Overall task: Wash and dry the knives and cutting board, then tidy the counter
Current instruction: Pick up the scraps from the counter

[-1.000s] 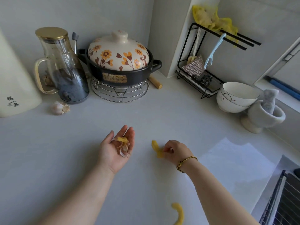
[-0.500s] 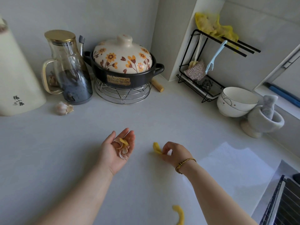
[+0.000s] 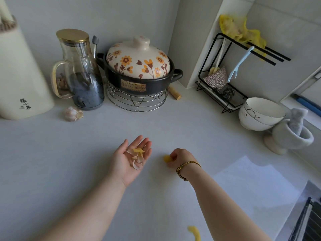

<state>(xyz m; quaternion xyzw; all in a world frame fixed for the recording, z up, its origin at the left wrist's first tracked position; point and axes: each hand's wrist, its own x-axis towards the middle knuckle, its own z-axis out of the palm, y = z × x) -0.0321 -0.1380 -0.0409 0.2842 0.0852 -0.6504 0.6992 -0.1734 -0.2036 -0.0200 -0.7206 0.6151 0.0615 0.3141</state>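
- yellow peel (image 3: 167, 158) (small, curled): pinched by the right hand (image 3: 182, 158), mid-counter (image 3: 52, 162)
- garlic skins (image 3: 138, 164): resting in the upturned left hand (image 3: 126, 162)
- second peel (image 3: 195, 232): lying near, right

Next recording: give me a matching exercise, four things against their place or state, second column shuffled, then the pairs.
1. clay pot
2. pestle
3. left hand
4. right hand

A. pinching a yellow peel piece
B. on the wire trivet
C. standing in the mortar
D. palm up, carrying scraps

Pairs: 1-B, 2-C, 3-D, 4-A.
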